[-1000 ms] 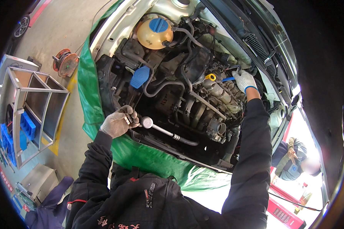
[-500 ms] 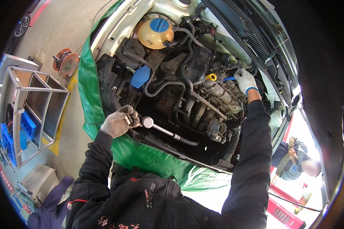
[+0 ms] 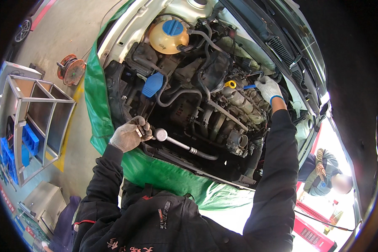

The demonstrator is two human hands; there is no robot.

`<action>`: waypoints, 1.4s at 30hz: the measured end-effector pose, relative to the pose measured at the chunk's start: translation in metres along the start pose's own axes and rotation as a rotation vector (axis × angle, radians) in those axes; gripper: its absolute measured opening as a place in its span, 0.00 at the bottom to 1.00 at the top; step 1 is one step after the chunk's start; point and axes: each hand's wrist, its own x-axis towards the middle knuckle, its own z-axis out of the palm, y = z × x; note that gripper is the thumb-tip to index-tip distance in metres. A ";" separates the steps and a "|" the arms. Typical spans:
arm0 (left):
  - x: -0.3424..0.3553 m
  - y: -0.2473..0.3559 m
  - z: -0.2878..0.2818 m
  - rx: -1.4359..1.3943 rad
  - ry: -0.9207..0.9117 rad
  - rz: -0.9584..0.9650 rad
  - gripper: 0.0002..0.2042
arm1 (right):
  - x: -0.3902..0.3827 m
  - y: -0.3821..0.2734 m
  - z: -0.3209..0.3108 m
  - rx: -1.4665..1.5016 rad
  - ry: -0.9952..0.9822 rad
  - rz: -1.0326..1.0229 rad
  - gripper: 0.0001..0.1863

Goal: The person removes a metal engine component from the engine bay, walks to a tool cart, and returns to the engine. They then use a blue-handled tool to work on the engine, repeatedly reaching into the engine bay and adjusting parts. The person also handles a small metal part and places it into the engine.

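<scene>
My right hand (image 3: pixel 269 89), in a pale glove with a blue cuff, is closed at the far right side of the engine (image 3: pixel 239 101). A slim blue handle-like piece (image 3: pixel 250 86) sticks out leftward from its fingers; the rest is hidden. Just left of that is a yellow ring-shaped dipstick handle (image 3: pixel 230 84). At the front edge of the engine bay, my left hand (image 3: pixel 130 133), in a dirty grey glove, has its fingers curled around small metal pieces (image 3: pixel 139 131). Beside it lies a silver pipe (image 3: pixel 182 145) with a round end.
A yellowish coolant tank (image 3: pixel 166 40) with a blue cap and a blue washer-fluid cap (image 3: pixel 153 85) stand left of the engine. A green cover (image 3: pixel 164 168) drapes the front. Further off are a cable reel (image 3: pixel 73 70), a metal rack (image 3: pixel 46 101) and another person (image 3: pixel 323 174) at right.
My hands keep nearly the same places and grips. The view has shifted slightly. At lower left, a person in dark purple clothing has moved lower, toward the bottom edge.
</scene>
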 end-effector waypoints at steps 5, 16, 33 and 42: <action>0.000 0.000 0.001 -0.004 0.013 0.008 0.14 | -0.001 0.002 -0.002 -0.066 0.027 -0.092 0.18; 0.000 -0.001 -0.005 -0.036 -0.029 0.013 0.13 | -0.009 -0.007 -0.008 0.065 0.054 -0.081 0.16; -0.004 -0.003 -0.001 0.053 -0.102 0.101 0.11 | -0.105 -0.017 -0.119 0.278 0.248 0.038 0.18; 0.016 -0.067 0.133 0.066 -0.071 -0.004 0.16 | -0.333 -0.070 -0.153 0.964 0.655 0.152 0.15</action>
